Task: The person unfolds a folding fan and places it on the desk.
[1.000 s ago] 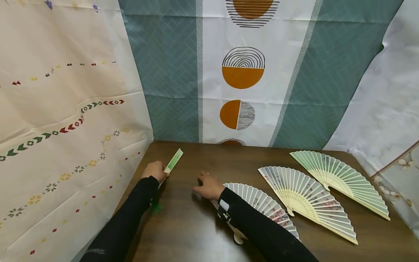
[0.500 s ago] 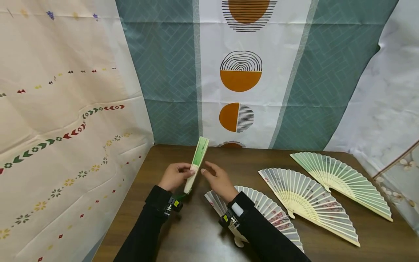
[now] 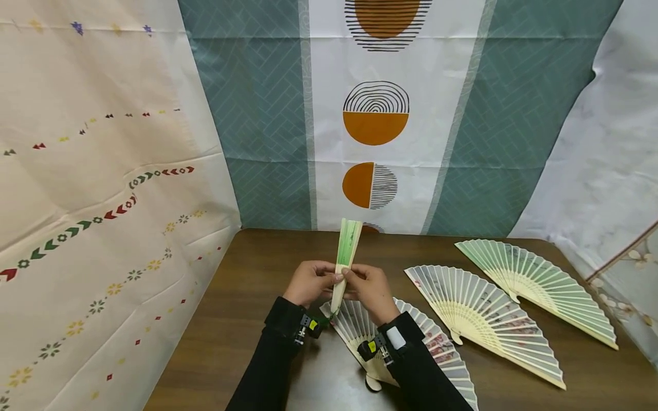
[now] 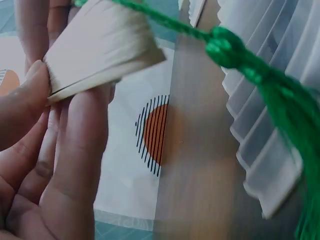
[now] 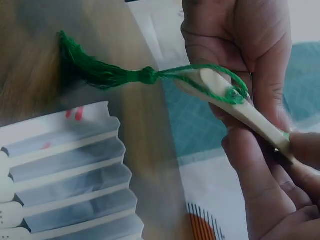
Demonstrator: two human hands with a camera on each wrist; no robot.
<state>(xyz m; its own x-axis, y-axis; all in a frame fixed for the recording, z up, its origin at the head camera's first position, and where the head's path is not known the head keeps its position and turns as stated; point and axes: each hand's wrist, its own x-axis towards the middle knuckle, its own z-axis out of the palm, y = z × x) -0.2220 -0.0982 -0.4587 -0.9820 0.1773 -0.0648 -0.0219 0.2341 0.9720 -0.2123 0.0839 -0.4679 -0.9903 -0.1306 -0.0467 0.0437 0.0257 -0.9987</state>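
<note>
A folded green hand fan (image 3: pixel 348 242) with pale ribs stands nearly upright above the table. My left hand (image 3: pixel 312 283) pinches its left edge, thumb in front. From the other side my right hand (image 3: pixel 371 290) grips it, its thumb close to the left one. In the left wrist view the pale rib ends (image 4: pixel 107 42) sit between thumb and fingers. A green tassel (image 5: pixel 107 65) dangles from the fan's pivot end in the right wrist view. Below the hands, partly covered by the right arm, lies a spread white fan (image 3: pixel 432 337).
Two more spread fans lie to the right: a white one with reddish print (image 3: pixel 485 319) and a light green one (image 3: pixel 540 282) behind it. The brown table (image 3: pixel 216 342) meets hanging patterned cloth (image 3: pixel 267 114) at its back edge; another cloth hangs at left.
My left hand has lifted the folded fan from the table's left side and brought it rightward to the middle. My right hand, apart from it earlier, now holds it too.
</note>
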